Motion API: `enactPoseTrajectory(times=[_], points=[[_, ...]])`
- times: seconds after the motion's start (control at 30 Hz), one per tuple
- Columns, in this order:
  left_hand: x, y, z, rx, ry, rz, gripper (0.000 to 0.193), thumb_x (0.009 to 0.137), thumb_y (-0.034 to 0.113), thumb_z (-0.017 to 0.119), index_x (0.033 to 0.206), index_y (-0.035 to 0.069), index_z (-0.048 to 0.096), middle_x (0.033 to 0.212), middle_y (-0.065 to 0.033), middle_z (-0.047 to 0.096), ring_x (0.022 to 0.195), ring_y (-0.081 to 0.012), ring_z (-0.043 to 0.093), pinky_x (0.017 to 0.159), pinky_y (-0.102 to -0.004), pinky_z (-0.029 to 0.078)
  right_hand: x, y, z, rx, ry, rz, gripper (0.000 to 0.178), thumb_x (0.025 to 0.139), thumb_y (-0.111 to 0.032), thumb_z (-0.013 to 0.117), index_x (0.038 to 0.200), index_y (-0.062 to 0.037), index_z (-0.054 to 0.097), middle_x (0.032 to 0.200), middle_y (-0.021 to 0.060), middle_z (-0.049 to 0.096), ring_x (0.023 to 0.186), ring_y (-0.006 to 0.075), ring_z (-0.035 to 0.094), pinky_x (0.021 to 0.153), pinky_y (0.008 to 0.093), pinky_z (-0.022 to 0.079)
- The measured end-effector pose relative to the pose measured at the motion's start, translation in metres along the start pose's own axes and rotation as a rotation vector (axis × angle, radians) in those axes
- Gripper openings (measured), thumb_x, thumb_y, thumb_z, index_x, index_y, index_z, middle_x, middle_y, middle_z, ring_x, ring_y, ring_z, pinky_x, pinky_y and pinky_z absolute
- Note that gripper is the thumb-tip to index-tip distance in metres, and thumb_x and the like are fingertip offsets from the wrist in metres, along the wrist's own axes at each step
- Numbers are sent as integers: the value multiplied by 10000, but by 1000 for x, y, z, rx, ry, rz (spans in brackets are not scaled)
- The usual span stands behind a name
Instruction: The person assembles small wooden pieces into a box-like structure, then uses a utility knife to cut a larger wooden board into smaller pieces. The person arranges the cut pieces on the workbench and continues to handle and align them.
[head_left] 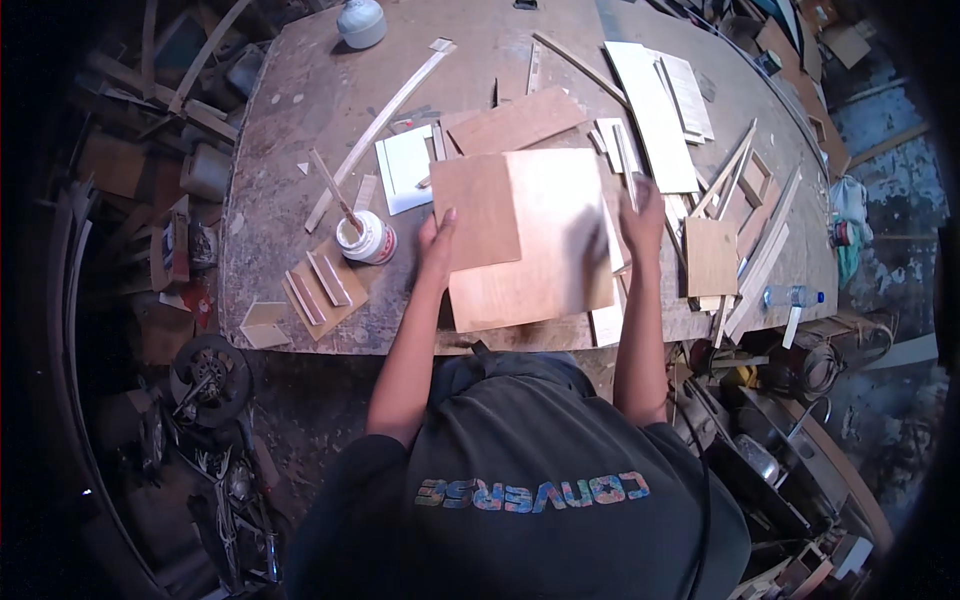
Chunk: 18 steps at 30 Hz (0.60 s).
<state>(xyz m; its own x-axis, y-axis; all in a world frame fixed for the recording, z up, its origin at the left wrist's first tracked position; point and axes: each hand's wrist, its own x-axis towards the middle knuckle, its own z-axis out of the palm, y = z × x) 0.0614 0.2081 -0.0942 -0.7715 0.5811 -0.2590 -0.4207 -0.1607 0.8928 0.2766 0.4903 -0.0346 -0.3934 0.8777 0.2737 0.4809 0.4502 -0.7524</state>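
My left hand (438,243) grips the left edge of a smaller brown plywood piece (478,212), its thumb on top. That piece lies over the upper left part of a larger plywood panel (560,230), whose right side shines pale under the light and carries a dark shadow. Right of the panel, my right hand (642,215) is raised with its fingers closed around a thin pale stick (626,155) that points away from me. What kind of stick it is, I cannot make out. Behind the panel lies another brown board (517,120).
An open white jar (372,240) with a wooden stick in it stands at left, near small wood assemblies (318,288). White boards (655,120), wood strips (765,260) and a plastic bottle (793,296) lie at right. A white container (361,24) stands at the back of the worktable (285,150).
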Motion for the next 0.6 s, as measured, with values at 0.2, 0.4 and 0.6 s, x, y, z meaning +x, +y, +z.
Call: enactPoseTrajectory(times=[0.2,0.4,0.6], points=[[-16,-16,-39,66,112,57,670,996,140,584,1573,46,255,1524,-123,428,1356,-220,448,1128,-341,354,-115,146,-5,-366,-509,582,485,854,-429,652,917,47,716,864,258,723,844,383,728,757,443,572],[-27,-4,-39,36,180,-8,678,998,198,612,1565,42,274,1555,-115,393,1395,-216,408,1147,-345,329,-145,104,26,-438,-504,628,549,820,-498,683,911,41,726,943,307,695,981,453,679,846,504,539],[-23,-14,-36,173,169,125,699,983,206,629,1551,5,275,1553,-114,398,1400,-214,400,1167,-354,295,-146,98,23,-373,-421,599,456,795,-426,706,960,-2,733,978,297,694,967,456,676,838,507,530]])
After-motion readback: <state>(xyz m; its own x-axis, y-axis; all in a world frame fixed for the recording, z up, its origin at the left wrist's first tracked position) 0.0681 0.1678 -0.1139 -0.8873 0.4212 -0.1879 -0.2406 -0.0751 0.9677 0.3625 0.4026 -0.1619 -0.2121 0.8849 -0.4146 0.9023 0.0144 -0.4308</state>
